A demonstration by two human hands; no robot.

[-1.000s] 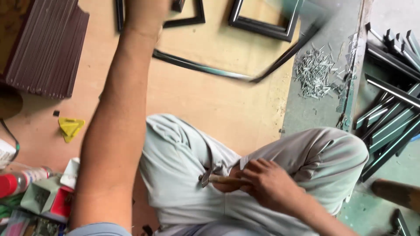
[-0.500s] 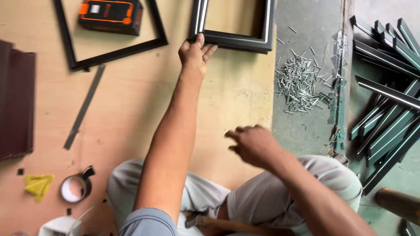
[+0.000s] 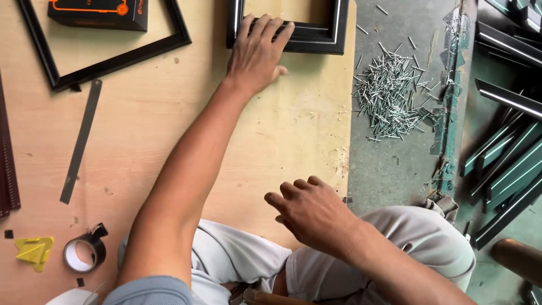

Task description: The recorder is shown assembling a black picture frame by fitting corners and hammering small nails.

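Black moulding with a pale inner line — that's the small picture frame (image 3: 305,35) at the far edge of the plywood board (image 3: 169,141), and the left hand (image 3: 257,53) lies flat on its near rail, fingers spread across it, pressing rather than clenched around it. The right hand (image 3: 313,212) hovers empty above the board's near edge, fingers loosely curled, holding nothing. Just right of the frame, on the grey floor, lies a loose heap of nails (image 3: 392,96) — my worry is that a frame dragged that way could sweep into them, or a palm could come down on a point. Left of the hand sits a larger thin black frame (image 3: 113,59), and inside it a flat black box with orange edging (image 3: 99,12). Nearer, a metal strip (image 3: 81,141), a roll of dark tape (image 3: 84,254) and a yellow scrap (image 3: 35,250).
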